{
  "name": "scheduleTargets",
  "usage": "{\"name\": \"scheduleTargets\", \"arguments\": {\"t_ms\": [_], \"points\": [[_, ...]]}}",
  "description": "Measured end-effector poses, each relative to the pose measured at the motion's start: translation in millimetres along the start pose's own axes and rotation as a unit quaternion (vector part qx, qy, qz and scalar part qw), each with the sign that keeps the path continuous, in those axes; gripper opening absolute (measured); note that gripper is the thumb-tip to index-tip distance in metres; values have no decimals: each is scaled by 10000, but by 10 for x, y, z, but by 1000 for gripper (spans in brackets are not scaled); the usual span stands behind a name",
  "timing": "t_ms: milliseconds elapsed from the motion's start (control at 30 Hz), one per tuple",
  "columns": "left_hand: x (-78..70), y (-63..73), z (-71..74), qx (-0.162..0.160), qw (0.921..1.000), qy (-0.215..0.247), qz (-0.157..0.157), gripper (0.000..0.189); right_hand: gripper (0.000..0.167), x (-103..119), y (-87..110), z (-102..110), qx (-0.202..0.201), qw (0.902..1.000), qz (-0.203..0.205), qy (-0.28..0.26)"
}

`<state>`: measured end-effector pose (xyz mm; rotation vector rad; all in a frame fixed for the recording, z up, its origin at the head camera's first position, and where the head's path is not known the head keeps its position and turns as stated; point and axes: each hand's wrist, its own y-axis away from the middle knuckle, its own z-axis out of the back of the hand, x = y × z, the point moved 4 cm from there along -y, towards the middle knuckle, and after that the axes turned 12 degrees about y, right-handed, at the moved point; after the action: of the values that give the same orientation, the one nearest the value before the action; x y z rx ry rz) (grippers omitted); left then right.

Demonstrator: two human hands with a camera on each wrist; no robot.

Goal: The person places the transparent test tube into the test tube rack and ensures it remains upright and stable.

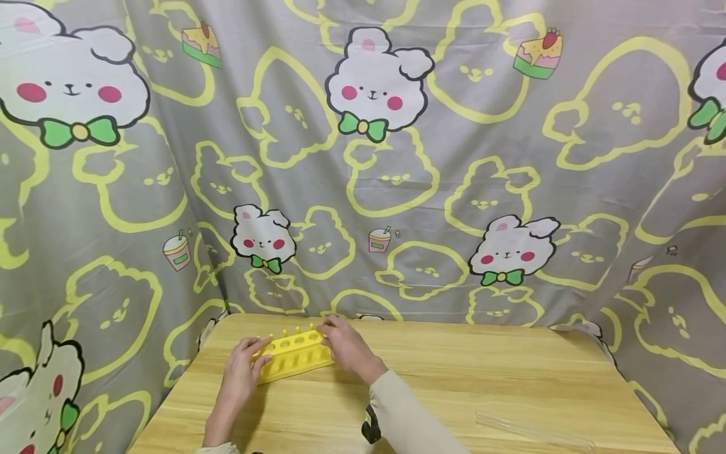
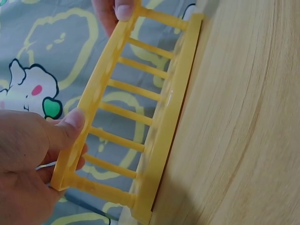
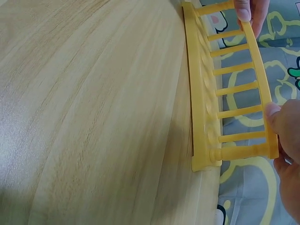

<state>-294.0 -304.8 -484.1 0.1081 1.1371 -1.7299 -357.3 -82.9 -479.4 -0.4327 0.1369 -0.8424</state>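
While I follow the feeds from afar, my left hand (image 1: 241, 373) grips the left end of the yellow plastic test-tube rack (image 1: 296, 360), its thumb and fingers clamped on the top plate. My right hand (image 1: 347, 343) pinches the same plate at the right end. I see the rack upright on the wood-grain table (image 1: 431, 378), toward the far left, near the gray rabbit-print curtain (image 1: 408, 189). Round holes run along its top, small pegs line its back edge, and slim posts join top to base. Well apart, at the right front, lies a clear tube (image 1: 530, 430).
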Motion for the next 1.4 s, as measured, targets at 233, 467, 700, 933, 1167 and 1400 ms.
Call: {"name": "scheduleTargets", "arguments": {"t_ms": [233,467,700,933,1167,1400], "points": [[-10,-1,-21,80,9999,-30,67,35,33,-12,38,14,32,10000,-17,-50],[-49,-15,-40,104,9999,57,103,35,32,-41,96,38,-24,10000,-18,-16],[-88,-25,-63,141,9997,110,136,35,33,-67,149,85,-81,9999,-63,-71],[-119,-16,-80,159,9997,106,128,35,32,-77,187,93,-149,9998,-67,-73],[-137,-21,-100,252,9993,132,223,34,32,-91,220,121,-242,9997,-72,-74],[-172,-29,-133,296,9991,165,257,33,32,-105,279,154,-441,9990,-33,-86]]}}
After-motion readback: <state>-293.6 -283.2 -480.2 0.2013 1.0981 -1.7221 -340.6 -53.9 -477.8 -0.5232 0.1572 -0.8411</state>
